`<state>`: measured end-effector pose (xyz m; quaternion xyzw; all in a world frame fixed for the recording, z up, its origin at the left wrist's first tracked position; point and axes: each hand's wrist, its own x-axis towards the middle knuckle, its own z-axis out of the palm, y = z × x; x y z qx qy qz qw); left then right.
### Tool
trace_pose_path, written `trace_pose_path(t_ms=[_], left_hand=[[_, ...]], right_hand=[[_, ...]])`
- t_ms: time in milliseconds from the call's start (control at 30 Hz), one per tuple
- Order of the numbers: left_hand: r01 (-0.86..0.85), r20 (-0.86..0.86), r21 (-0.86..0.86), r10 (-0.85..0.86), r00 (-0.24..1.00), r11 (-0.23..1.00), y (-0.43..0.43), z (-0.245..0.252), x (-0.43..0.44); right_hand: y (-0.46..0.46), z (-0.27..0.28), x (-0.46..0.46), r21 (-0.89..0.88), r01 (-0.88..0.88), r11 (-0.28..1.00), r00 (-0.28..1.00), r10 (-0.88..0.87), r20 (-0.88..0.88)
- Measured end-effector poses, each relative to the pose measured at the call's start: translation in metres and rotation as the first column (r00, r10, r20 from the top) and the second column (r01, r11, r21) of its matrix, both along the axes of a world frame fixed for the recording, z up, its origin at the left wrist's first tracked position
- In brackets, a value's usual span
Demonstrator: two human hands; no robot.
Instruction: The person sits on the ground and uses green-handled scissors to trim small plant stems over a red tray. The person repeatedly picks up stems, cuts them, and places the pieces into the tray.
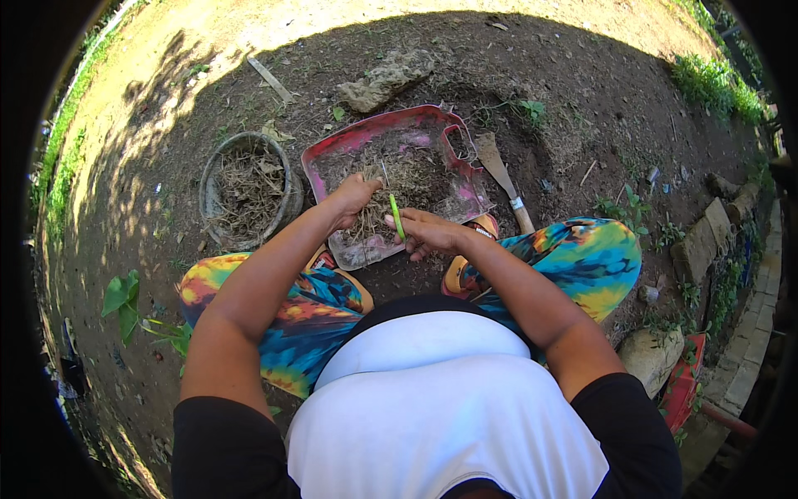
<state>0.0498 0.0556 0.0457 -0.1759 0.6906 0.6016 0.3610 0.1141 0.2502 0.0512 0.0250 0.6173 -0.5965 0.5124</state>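
A shallow, worn red plastic tray (368, 134) lies on the soil before me, holding dry grass (411, 178) and dark debris. My left hand (356, 196) grips a bunch of dry stalks (372, 215) over the tray's left part. In my right hand (427, 232) is a tool with a bright green handle (396, 217), probably scissors; a thin metal blade shows above it by the stalks. Left of the tray stands a round, dirty bucket (290, 181) filled with dry stems (249, 184). A broad-bladed machete with a wooden handle (499, 165) lies against the tray's right side.
A rough stone (386, 80) lies beyond the tray, with a flat strip (270, 80) to its left. Leafy plants (124, 302) grow at the left. Stone blocks (701, 240), a large rock (651, 355) and a red object (684, 383) lie along the right edge.
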Motion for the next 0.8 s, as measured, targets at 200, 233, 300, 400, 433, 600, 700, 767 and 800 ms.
trace_pose_path(t_ms=[200, 233, 300, 400, 433, 600, 700, 767, 800], left_hand=[[-0.104, 0.155, 0.222, 0.071, 0.985, 0.97, -0.005, -0.002, -0.006], [-0.126, 0.165, 0.219, 0.091, 0.982, 0.968, -0.006, -0.004, -0.007], [-0.179, 0.182, 0.229, 0.138, 0.973, 0.957, -0.007, -0.008, -0.008], [-0.137, 0.198, 0.167, 0.103, 0.975, 0.976, -0.01, -0.012, -0.008], [-0.136, 0.209, 0.167, 0.1, 0.973, 0.976, -0.011, -0.013, -0.008], [-0.051, 0.225, 0.131, 0.02, 0.974, 0.99, -0.006, -0.006, -0.004], [-0.019, 0.222, 0.155, -0.016, 0.975, 0.988, -0.001, 0.0, -0.002], [-0.029, 0.232, 0.151, -0.007, 0.973, 0.988, -0.002, 0.004, -0.003], [-0.025, 0.246, 0.176, -0.019, 0.969, 0.984, -0.004, 0.005, -0.005]], right_hand=[[-0.003, -0.016, -0.001, -0.036, 0.074, 0.997, 0.99, -0.077, -0.118], [-0.003, -0.019, -0.002, -0.035, 0.066, 0.997, 0.986, -0.07, -0.151], [-0.004, -0.024, -0.002, -0.019, 0.035, 0.999, 0.978, -0.039, -0.204], [-0.005, -0.022, -0.002, -0.001, -0.023, 1.0, 0.977, 0.022, -0.213], [-0.004, -0.019, -0.001, -0.011, -0.037, 0.999, 0.982, 0.035, -0.184], [0.002, 0.004, 0.003, 0.011, 0.02, 1.0, 1.0, -0.02, -0.004], [0.004, 0.008, -0.001, 0.018, 0.066, 0.998, 0.997, -0.066, 0.049], [0.004, 0.003, -0.002, -0.014, 0.082, 0.997, 0.996, -0.081, 0.029], [0.004, -0.001, -0.003, -0.047, 0.078, 0.996, 0.997, -0.077, 0.016]])
